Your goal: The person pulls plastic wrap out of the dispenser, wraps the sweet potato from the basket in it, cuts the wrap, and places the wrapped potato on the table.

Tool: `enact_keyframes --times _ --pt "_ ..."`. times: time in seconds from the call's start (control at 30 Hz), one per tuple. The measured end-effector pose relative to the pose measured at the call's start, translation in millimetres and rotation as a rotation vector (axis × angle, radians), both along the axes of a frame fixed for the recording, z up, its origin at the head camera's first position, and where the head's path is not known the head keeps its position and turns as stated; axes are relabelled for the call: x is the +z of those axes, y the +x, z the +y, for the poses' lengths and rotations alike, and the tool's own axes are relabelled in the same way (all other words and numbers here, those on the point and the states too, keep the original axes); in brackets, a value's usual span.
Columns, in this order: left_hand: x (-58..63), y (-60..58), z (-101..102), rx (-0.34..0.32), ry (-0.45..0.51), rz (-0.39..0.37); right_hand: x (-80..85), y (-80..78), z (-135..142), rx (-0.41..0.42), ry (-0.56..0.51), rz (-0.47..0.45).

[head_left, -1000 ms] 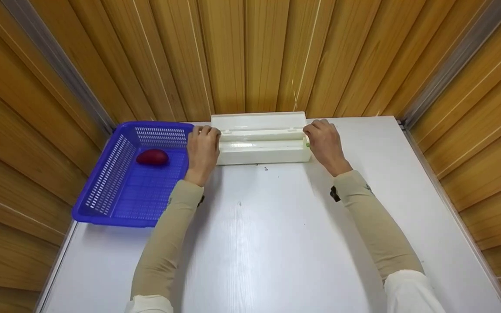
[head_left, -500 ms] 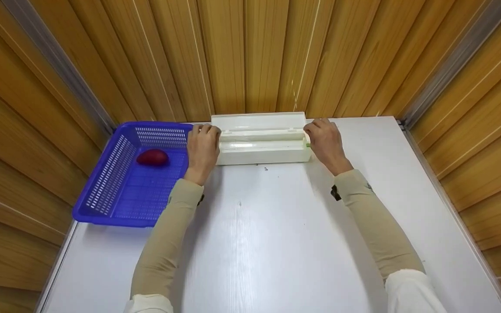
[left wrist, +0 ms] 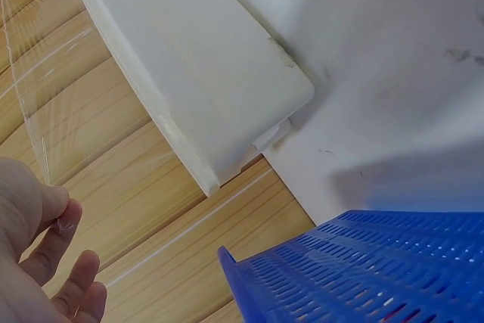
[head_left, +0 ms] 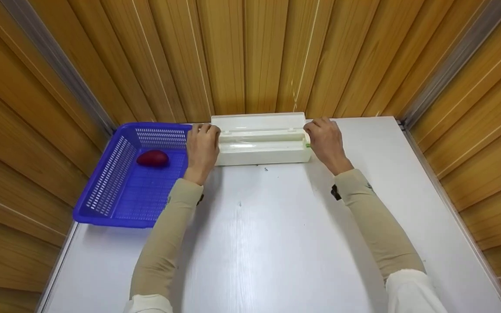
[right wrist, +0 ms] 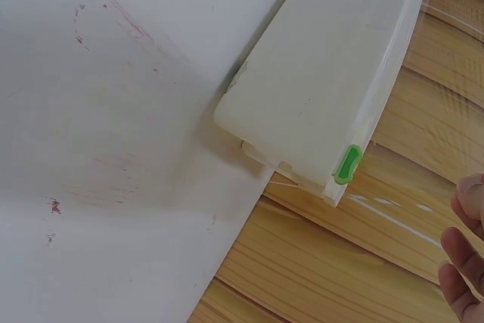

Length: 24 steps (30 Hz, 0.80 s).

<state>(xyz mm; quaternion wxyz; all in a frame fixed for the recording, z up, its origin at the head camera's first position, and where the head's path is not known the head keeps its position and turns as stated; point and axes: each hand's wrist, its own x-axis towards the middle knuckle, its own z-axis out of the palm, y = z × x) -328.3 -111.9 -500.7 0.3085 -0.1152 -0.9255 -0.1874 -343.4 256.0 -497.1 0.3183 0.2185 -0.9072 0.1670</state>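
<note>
A long white cling film dispenser [head_left: 263, 156] stands at the back of the table with its lid [head_left: 259, 121] raised. A clear sheet of cling film [left wrist: 57, 88] stretches up from it, its edge drawn between the hands. My left hand [head_left: 202, 148] is at the box's left end, and in the left wrist view its thumb and fingers pinch a corner of the film. At the right end my right hand [head_left: 326, 143] holds the other corner; its fingertips are partly cut off in the right wrist view. A green slider [right wrist: 348, 164] sits at the box's right end.
Left of the box stands a blue perforated basket [head_left: 122, 219], with a dark red mango-shaped fruit [head_left: 153, 158] lying in it. The white table [head_left: 250, 243] meets wood-patterned walls [head_left: 263, 56] behind and at both sides.
Both hands stay almost still at the two ends of the dispenser. My right hand has risen very slightly.
</note>
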Motion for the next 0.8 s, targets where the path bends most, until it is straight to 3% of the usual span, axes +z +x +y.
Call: enact_keyframes --times 0.4,0.8 --pt "4.0 1.6 -0.2 0.005 -0.012 -0.041 2.2 0.6 -0.5 -0.022 0.023 -0.012" --pt "8.8 0.1 -0.6 0.007 -0.038 -0.001 6.4 2.1 0.5 -0.020 0.025 0.028"
